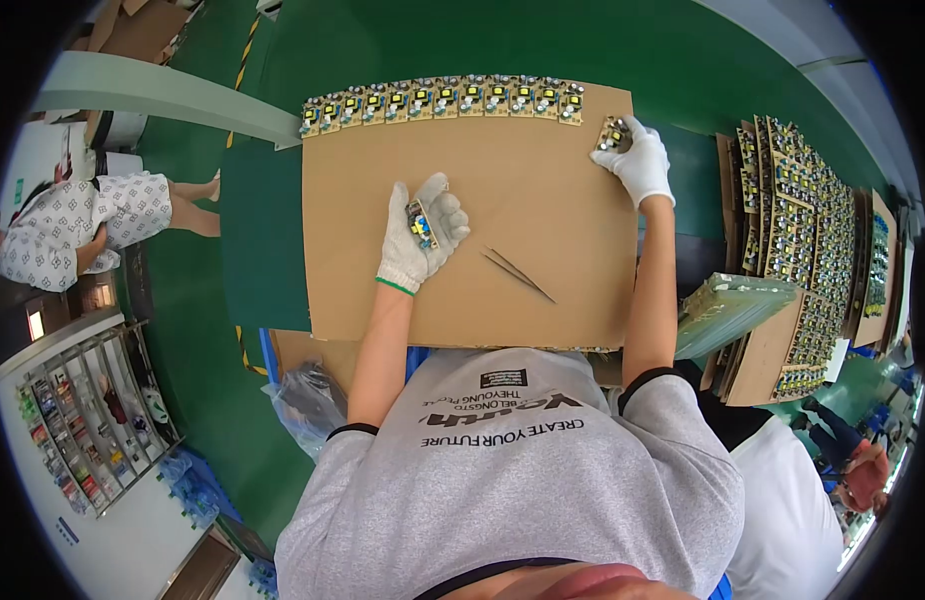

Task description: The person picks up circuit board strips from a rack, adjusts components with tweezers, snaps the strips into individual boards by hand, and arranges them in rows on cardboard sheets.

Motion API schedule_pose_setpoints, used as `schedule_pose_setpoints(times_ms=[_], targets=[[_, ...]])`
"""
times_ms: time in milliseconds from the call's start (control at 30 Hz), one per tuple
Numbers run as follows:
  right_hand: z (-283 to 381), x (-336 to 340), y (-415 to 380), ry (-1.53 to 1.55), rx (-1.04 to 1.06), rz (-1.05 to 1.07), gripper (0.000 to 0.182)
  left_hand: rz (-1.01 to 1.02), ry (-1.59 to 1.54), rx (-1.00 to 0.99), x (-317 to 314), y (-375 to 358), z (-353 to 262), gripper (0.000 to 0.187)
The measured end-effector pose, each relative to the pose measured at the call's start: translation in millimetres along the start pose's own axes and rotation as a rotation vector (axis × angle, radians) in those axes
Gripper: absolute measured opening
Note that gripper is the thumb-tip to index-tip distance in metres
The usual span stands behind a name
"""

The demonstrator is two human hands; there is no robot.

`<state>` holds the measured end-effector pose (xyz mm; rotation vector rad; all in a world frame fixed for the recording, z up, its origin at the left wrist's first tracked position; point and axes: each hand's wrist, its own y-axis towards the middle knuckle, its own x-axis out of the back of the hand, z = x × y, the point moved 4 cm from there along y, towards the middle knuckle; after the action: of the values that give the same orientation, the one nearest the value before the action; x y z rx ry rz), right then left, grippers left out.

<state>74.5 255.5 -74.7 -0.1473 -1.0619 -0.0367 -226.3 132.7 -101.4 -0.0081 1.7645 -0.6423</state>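
My left hand (423, 235), in a knitted white glove with a green cuff, holds a small circuit board (421, 224) with a blue part across its palm. White-gloved too, my right hand (638, 165) grips another circuit board (614, 134) between thumb and fingers at the right edge of the brown cardboard (463, 300). A row of several circuit boards (446, 100) lines the cardboard's far edge. Dark tweezers (520, 277) lie on the cardboard, right of my left hand.
Stacked cardboard sheets bearing many circuit boards (798, 230) stand at the right, near a plastic-wrapped block (738, 305). A grey-green beam (173, 95) reaches the cardboard's far left corner. People are at the left (73, 225) and far right (863, 475).
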Motion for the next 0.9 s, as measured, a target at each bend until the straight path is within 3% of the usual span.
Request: schedule_pose_setpoints(times_ms=[500,767,800,867,900], targets=[[14,-10,52,-0.039,0.154,0.052,0.077,-0.016,0.044,-0.001,1,2,2,0.051],[34,12,28,-0.040,0.175,0.009,0.081,-0.058,0.088,-0.024,-10,5,3,0.056],[42,17,17,-0.035,0.166,-0.014,0.082,-0.094,0.234,-0.011,-13,7,3,0.059],[74,19,-18,0.112,0.420,-0.037,0.086,-0.176,0.517,0.015,-19,8,6,0.065],[97,17,-42,0.133,0.559,0.027,0.084,-0.180,0.511,0.015,-28,11,11,0.065]])
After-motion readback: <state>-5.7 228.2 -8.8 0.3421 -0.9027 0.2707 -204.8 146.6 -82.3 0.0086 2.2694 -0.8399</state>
